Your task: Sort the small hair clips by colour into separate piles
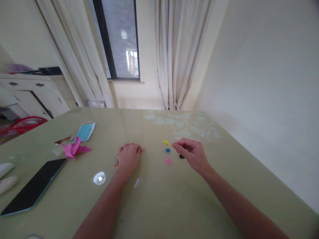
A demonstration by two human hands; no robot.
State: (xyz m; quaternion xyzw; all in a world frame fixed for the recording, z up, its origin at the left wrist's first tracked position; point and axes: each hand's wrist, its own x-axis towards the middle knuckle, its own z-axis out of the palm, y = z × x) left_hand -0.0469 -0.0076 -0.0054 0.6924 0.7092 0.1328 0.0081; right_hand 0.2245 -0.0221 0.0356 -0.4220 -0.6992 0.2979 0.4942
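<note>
My left hand (129,155) lies palm down over a mixed-colour pile of small rubber bands (116,162), its fingers resting loosely and covering most of it. A thin reddish loop (144,150) pokes out by its thumb. To the right, my right hand (191,153) pinches with thumb and forefinger at the edge of a little heap of yellow bands (165,142); its fingertips seem closed on a yellow band. Below the yellow heap are a blue heap (167,150) and a pink heap (168,161). A black heap (181,156) is partly hidden beneath my right hand.
On the glossy table (159,199), a dark tablet (35,186) lies at left. Beyond it are a pink crumpled piece (75,148), a blue face mask (85,131) and a small brown packet (63,140). A bright round reflection (99,178) shows nearby. A wall (269,83) borders the right side.
</note>
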